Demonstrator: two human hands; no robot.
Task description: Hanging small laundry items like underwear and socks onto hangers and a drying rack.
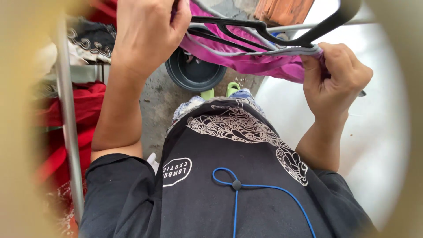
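At the top of the head view, both hands are raised to a black plastic clothes hanger [260, 33] that carries a bright magenta garment with grey piping along its edge [251, 61]. The left hand [147, 33] is curled shut over the left end of the hanger, its fingers pressed together and wrapped around the bar and the fabric there; the fingertips themselves are hidden behind the hand. The right hand [335, 79] grips the right end of the garment, thumb and fingers pinching the grey-trimmed edge just under the hanger's arm. The cloth sags in a shallow curve between the two hands, and the hanger's black arms cross above it.

Below the garment, on the rough grey concrete floor [156, 103], stands a round dark grey plastic basin [194, 75], and just in front of it show the toes of two light green sandals [220, 91]. The person wears a black short-sleeved shirt with white line patterns [229, 176], and a thin blue cord with a small black toggle [237, 185] hangs down its front.

On the left side a pale metal tubular rack [66, 110] runs upright, near the left forearm. Red cloth [83, 105] is draped over it, with a dark fabric bearing white scroll trim [92, 39] higher up. To the right lies a smooth whitish surface [374, 145].
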